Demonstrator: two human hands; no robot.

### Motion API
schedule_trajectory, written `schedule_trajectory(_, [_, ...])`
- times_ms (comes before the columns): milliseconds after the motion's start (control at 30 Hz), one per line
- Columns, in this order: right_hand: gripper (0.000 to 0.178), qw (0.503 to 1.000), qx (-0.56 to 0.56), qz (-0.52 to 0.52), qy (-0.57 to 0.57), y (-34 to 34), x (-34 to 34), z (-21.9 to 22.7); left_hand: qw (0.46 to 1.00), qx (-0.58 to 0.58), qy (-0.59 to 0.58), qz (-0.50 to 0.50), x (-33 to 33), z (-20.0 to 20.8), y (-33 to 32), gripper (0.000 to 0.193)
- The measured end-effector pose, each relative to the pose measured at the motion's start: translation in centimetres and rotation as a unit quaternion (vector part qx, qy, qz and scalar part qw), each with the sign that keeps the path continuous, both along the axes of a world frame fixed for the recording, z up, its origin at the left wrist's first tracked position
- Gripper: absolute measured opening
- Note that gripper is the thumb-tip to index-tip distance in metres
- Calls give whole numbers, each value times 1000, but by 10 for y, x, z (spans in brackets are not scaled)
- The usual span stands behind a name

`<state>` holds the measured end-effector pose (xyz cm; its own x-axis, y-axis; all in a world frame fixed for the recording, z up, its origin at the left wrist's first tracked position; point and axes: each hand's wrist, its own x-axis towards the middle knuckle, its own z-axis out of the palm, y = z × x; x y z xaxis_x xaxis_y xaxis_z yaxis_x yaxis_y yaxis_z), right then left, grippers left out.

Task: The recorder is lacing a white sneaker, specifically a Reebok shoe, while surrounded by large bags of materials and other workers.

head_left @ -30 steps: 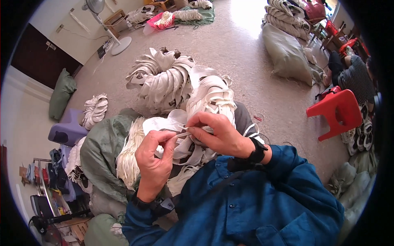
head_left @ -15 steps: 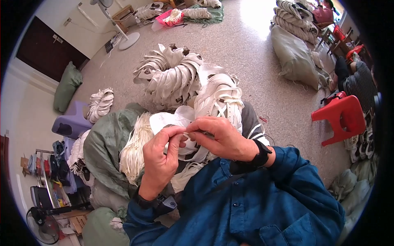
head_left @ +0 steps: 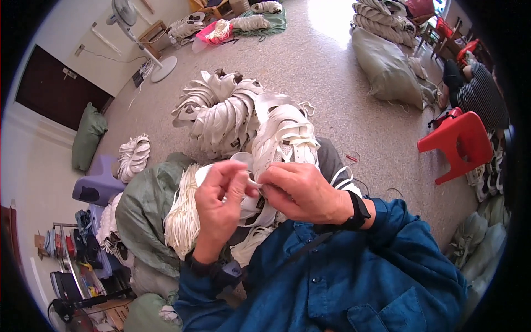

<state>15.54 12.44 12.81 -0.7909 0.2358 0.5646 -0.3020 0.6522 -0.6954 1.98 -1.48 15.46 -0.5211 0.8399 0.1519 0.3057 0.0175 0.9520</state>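
In front of my chest, my right hand (head_left: 307, 192) pinches a thin white shoelace (head_left: 254, 183) between thumb and forefinger. My left hand (head_left: 220, 200) is close on its left, curled and a little blurred, with its fingertips at the other end of the short strand. Behind and below the hands lies a row of white shoe uppers (head_left: 285, 133), nested together, with laces crossing their eyelets. A loose bundle of cream laces (head_left: 182, 218) hangs to the left of my left hand, beside dark green sacking (head_left: 145, 207).
A ring of stacked uppers (head_left: 221, 113) stands on the floor ahead. A red stool (head_left: 459, 144), a stuffed sack (head_left: 387, 69) and a seated person in striped clothing (head_left: 482, 99) are at right. A purple stool (head_left: 99, 180) and a standing fan (head_left: 163, 69) are at left.
My hands have drawn slightly apart, and a short white strand shows between them. My left fingers have shifted and blurred. The whole view has tilted a little.
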Motion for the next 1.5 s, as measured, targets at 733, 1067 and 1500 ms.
schedule_trajectory(733, [26,748,-344,558,102,-113,5,88,929,-113,347,55,-8,-140,92,78])
schedule_trajectory(1067, [14,885,-270,373,-63,-16,9,84,992,-59,55,-96,25,-119,41,53])
schedule_trajectory(1500, [18,948,-240,38,-206,117,33,-13,973,75,181,-126,39,-93,31,7])
